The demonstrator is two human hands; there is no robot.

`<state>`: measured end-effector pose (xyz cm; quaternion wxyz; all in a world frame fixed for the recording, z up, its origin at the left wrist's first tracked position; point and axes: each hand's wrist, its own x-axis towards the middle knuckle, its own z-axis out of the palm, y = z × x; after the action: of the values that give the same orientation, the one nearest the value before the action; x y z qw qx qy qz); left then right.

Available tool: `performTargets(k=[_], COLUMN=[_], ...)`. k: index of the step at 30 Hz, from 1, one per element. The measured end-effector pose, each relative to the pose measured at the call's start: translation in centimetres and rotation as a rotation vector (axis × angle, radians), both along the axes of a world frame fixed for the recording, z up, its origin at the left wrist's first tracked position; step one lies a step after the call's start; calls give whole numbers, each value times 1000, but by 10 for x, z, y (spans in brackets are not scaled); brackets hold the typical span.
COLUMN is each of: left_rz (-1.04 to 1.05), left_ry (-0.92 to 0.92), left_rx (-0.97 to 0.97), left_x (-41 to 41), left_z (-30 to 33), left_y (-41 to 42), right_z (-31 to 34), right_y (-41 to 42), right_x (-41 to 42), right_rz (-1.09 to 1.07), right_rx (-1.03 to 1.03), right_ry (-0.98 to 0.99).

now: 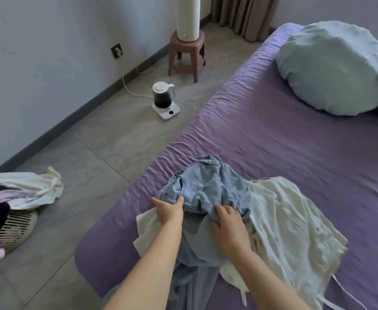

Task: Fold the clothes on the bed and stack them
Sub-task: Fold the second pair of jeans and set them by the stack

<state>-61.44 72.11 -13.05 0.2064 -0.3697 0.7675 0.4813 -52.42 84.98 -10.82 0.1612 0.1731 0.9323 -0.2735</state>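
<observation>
Light blue jeans point(203, 186) lie crumpled at the near corner of the bed point(295, 142), which has a purple sheet; their legs hang over the near edge. A cream-white garment point(291, 222) is spread under and to the right of them. My left hand point(169, 209) grips the jeans' waistband at its left side. My right hand point(227, 220) grips a bunch of denim a little to the right.
A pale blue pillow point(331, 68) lies at the bed's far right. On the floor to the left stand a laundry basket point(9, 229) heaped with clothes, a kettle point(164, 99) on its white base with a cord, and a pink stool point(187, 55) bearing a white cylinder.
</observation>
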Motion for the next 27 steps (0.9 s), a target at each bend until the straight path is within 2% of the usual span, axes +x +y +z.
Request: performTargets(k=[2, 5, 7, 9, 11, 13, 16, 19, 22, 23, 27], left_rz=[117, 382, 372, 298, 136, -34, -167, -272, -376, -419, -698], left_ry=[-64, -151, -134, -70, 61, 219, 349, 422, 484, 507, 611], left_rx=[45, 279, 351, 233, 121, 97, 344, 613, 732, 750, 718], left_x=[-3, -9, -11, -9, -5, 0, 15, 45, 82, 95, 168], left_z=[-1, 1, 7, 21, 45, 73, 118, 163, 207, 221, 270], left_y=[3, 6, 8, 11, 16, 21, 25, 31, 36, 37, 51], right_z=[4, 15, 25, 36, 46, 56, 84, 126, 171, 185, 241], right_y=[0, 1, 3, 5, 6, 9, 20, 36, 59, 65, 80], right_x=[2, 5, 11, 23, 39, 54, 66, 72, 82, 87, 122], right_rz=[-31, -19, 12, 54, 96, 84, 1, -153, -204, -214, -306], right_rx=[-60, -157, -201, -218, -234, -281, -321, -394, -381, -427, -923], right_ry=[32, 81, 125, 144, 131, 133, 218, 393, 565, 608, 572])
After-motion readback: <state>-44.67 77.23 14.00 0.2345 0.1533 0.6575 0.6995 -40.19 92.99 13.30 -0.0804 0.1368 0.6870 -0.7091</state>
